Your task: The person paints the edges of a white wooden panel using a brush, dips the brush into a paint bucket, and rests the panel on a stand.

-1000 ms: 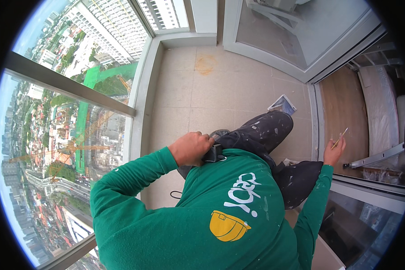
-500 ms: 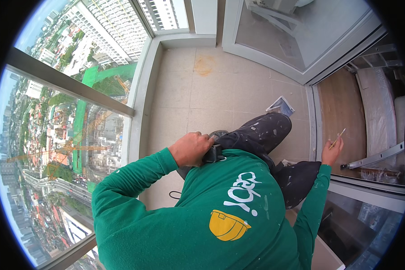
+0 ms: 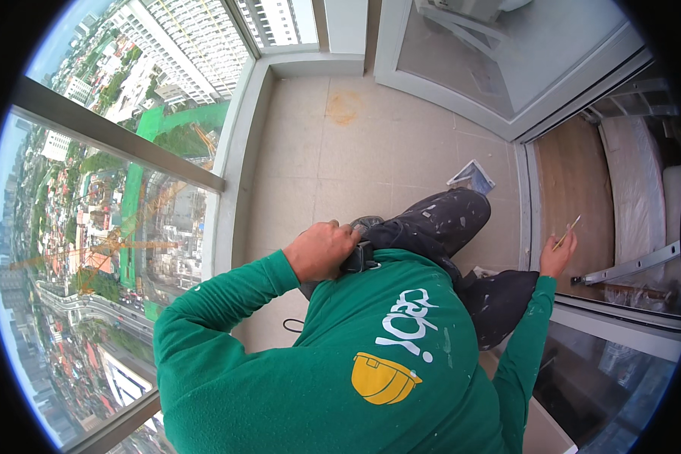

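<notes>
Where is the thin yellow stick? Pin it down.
In the head view, the thin yellow stick is at the right, pinched in the fingers of the right hand, over the brown wooden floor just inside the sliding-door track.

Green long-sleeved shirt [image 3: 295, 378], white lettering and a yellow hard-hat emblem on the chest. Dark trousers [image 3: 446, 227] speckled with pale paint. Both hands bare, no gloves.

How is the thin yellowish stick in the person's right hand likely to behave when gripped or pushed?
The stick looks slender, so it is probably light. Pinched in the right hand, it juts out straight, suggesting stiffness. Being so thin, it might snap if bent.
</notes>
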`<move>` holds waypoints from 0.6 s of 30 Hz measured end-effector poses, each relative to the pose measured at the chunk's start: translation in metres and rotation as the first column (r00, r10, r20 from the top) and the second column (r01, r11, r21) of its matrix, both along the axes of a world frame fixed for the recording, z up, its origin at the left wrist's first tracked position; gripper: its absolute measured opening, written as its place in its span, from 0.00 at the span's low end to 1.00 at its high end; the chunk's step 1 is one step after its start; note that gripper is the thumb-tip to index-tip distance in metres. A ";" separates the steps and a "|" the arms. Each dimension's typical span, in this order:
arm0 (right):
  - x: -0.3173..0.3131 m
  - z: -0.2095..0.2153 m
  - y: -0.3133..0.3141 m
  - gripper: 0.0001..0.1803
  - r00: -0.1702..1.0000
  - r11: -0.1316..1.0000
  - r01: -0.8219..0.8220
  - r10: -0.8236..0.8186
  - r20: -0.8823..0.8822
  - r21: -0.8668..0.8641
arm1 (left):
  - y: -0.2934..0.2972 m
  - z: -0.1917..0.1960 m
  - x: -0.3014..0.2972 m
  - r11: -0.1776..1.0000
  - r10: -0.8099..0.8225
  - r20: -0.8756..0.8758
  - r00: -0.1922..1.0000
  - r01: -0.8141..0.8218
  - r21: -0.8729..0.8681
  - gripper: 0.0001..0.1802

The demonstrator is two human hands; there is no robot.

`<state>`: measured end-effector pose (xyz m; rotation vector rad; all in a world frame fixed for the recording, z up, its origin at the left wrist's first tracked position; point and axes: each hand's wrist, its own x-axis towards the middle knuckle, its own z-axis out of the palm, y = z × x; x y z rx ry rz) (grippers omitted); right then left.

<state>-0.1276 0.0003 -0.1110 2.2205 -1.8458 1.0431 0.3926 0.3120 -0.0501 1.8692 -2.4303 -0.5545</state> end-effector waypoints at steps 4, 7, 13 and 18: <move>-0.008 -0.003 -0.003 0.32 0.995 0.997 -0.027 0.021 -0.095 -0.071 | 0.001 0.006 -0.004 1.000 0.010 0.002 1.000 -0.010 -0.002 0.29; -0.005 -0.003 -0.002 0.32 0.998 0.999 -0.009 0.006 -0.056 -0.039 | 0.002 0.007 -0.005 1.000 0.026 0.001 1.000 -0.026 0.007 0.27; -0.001 -0.002 0.000 0.32 1.000 1.000 0.020 -0.020 -0.007 0.019 | 0.003 0.012 -0.004 0.999 0.025 0.000 1.000 -0.025 0.029 0.25; -0.007 -0.004 0.000 0.32 0.999 0.999 0.001 -0.003 -0.052 -0.037 | 0.004 -0.002 0.002 0.999 0.038 -0.011 0.999 -0.038 -0.007 0.29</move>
